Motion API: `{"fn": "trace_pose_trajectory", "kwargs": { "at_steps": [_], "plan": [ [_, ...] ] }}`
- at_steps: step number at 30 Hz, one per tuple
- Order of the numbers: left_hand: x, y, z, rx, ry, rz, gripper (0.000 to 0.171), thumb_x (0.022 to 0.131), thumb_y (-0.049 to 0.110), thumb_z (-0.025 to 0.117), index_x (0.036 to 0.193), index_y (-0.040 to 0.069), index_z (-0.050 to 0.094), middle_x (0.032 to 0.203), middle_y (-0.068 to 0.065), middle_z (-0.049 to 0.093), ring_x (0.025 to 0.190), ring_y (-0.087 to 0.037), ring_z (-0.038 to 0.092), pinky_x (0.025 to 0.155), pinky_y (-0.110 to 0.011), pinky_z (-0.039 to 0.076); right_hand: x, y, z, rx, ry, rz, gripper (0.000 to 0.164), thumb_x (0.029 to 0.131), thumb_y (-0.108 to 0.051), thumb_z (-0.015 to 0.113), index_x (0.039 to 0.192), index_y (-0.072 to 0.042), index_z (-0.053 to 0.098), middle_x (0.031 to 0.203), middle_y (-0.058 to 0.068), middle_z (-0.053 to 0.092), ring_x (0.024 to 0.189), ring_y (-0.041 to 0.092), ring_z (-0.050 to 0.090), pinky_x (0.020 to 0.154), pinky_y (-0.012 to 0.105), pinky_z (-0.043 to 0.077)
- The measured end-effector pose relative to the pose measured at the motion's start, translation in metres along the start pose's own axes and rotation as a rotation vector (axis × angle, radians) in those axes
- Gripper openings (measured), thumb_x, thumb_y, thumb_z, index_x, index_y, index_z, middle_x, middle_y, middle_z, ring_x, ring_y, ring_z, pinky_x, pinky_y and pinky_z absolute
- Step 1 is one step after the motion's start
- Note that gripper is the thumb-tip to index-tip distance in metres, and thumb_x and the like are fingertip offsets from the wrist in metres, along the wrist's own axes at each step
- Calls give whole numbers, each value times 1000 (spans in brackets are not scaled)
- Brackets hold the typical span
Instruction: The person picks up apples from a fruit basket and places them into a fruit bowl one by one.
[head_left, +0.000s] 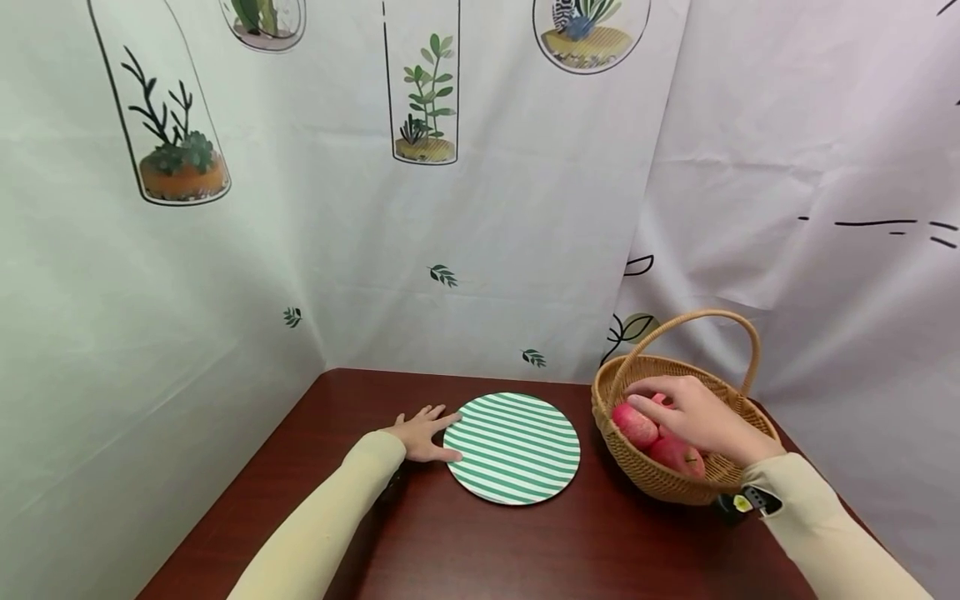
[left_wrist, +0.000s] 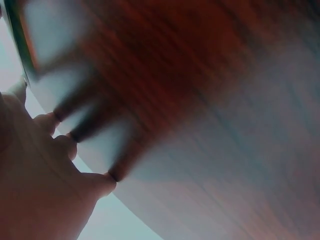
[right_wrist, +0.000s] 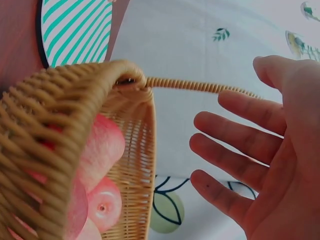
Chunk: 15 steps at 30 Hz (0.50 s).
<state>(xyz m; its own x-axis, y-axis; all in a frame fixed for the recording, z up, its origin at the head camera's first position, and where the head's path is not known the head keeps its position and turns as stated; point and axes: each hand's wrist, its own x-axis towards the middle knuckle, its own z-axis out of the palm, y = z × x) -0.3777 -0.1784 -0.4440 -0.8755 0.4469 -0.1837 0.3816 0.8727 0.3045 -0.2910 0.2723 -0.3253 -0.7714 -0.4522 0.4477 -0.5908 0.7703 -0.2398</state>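
A round mat (head_left: 512, 450) with green and white stripes lies on the dark table. At its left edge my left hand (head_left: 423, 435) rests with fingers spread, the thumb and a finger reaching the mat's rim. In the left wrist view, the fingertips (left_wrist: 107, 182) meet the glossy tabletop. To the right stands a wicker basket (head_left: 651, 479) holding several red apples (head_left: 677, 456). Over its opening is my right hand (head_left: 697, 417), palm down and holding nothing. The right wrist view shows the fingers (right_wrist: 235, 135) loosely extended, apart from the apples (right_wrist: 102, 150).
The basket's arched handle (head_left: 705, 314) rises behind the right hand. A white curtain (head_left: 480, 250) printed with plants in jars hangs along the back and sides of the table (head_left: 480, 550). A dark watch (head_left: 761, 500) sits on the right wrist.
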Motion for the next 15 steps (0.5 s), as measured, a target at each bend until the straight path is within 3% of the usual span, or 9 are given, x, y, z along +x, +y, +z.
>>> {"fn": "trace_pose_trajectory", "kwargs": {
  "at_steps": [7,15],
  "plan": [
    [0,0,0,-7,5,-5,85,91,65,61,161,29,28,169,-12,16,156,-38,11,115,-73,8,1,14,0,35,-44,68,21,99,-33,66,111,-20,77,96,-10,73,76,3,60,69,26,49],
    [-1,2,0,-7,3,-8,86,91,66,60,161,30,27,169,-11,14,156,-38,10,116,-73,7,3,25,-1,48,-93,123,22,99,-40,64,111,-26,76,108,-8,73,97,12,65,85,40,54]
  ]
}}
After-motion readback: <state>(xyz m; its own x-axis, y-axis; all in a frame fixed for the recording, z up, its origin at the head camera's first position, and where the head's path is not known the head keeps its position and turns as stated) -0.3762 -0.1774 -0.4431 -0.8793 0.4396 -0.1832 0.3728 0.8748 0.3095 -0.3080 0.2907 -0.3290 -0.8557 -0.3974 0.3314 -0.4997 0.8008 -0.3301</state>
